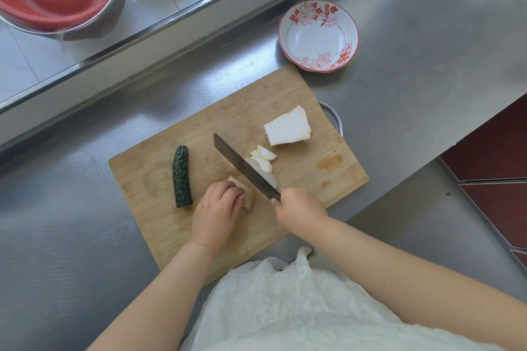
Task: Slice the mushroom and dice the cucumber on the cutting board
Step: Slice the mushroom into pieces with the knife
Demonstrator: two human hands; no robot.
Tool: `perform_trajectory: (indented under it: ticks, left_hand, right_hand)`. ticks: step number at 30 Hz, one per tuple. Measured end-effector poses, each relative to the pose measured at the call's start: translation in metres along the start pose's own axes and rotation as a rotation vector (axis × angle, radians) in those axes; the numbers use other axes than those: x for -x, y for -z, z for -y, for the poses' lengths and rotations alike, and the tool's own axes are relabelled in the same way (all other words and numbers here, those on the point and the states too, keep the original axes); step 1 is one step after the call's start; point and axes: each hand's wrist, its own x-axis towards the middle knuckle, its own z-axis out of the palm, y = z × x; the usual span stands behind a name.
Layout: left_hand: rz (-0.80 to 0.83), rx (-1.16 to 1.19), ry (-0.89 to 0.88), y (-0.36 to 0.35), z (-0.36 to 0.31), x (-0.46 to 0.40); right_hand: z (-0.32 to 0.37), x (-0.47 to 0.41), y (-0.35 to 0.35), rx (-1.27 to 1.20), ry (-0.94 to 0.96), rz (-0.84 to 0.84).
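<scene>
Mushroom part-sliced, cucumber untouched.
Right hand [296, 208] grips knife [245, 169]; left hand [218, 209] holds mushroom piece [246, 194] mid-board; slices [263, 164] beside blade; cucumber [181, 177] whole near cutting board's [159, 225] left edge.

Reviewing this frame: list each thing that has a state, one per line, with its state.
Cucumber: whole, uncut, lying on the cutting board.
Mushroom piece: held down by the left hand.
Mushroom slices: cut, lying beside the blade.
Mushroom half: uncut, set aside.
Knife: gripped by the right hand.
Patterned bowl: empty.
</scene>
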Motion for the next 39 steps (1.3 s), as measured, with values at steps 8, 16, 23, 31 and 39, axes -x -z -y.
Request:
perform_trajectory:
  ticks: [8, 16, 23, 31, 39]
  left_hand:
    - [-0.024, 0.011, 0.024, -0.002, -0.002, 0.002]
    - [-0.037, 0.012, 0.014, -0.004, 0.001, 0.003]
    - [-0.046, 0.012, 0.016, -0.005, 0.001, 0.002]
    - [-0.070, -0.011, 0.015, -0.006, 0.000, 0.001]
    - [-0.044, 0.004, -0.004, -0.003, -0.001, 0.002]
  right_hand:
    - [0.007, 0.029, -0.005, 0.301, 0.142, -0.103]
    - [0.012, 0.034, -0.004, 0.312, 0.127, -0.069]
    - [0.021, 0.028, -0.001, 0.322, 0.068, -0.007]
    - [0.028, 0.010, -0.005, 0.279, -0.007, 0.031]
    - [0.009, -0.011, 0.001, 0.067, -0.069, 0.040]
